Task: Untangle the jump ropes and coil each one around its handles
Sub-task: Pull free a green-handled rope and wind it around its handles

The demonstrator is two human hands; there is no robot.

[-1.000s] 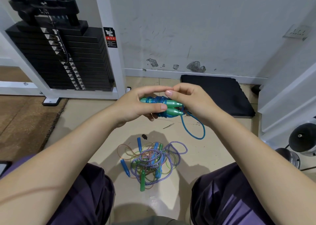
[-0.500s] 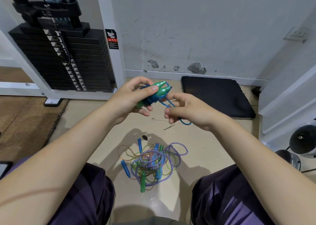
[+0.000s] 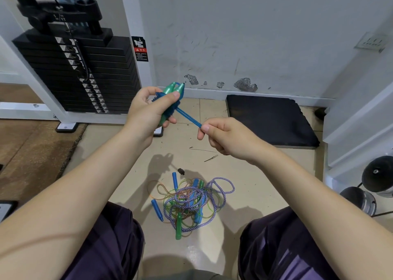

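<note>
Above floor | left hand (image 3: 146, 111) grips green handles (image 3: 174, 89) (wrapping half hidden) | right hand (image 3: 225, 137) pinches blue rope (image 3: 188, 118)

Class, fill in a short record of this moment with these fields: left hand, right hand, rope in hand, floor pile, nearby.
left hand: left hand grips the green handles
right hand: right hand pinches the blue rope
rope in hand: taut between the hands, partly coiled round the handles
floor pile: tangled ropes between the knees
nearby: weight stack, black mat
</note>
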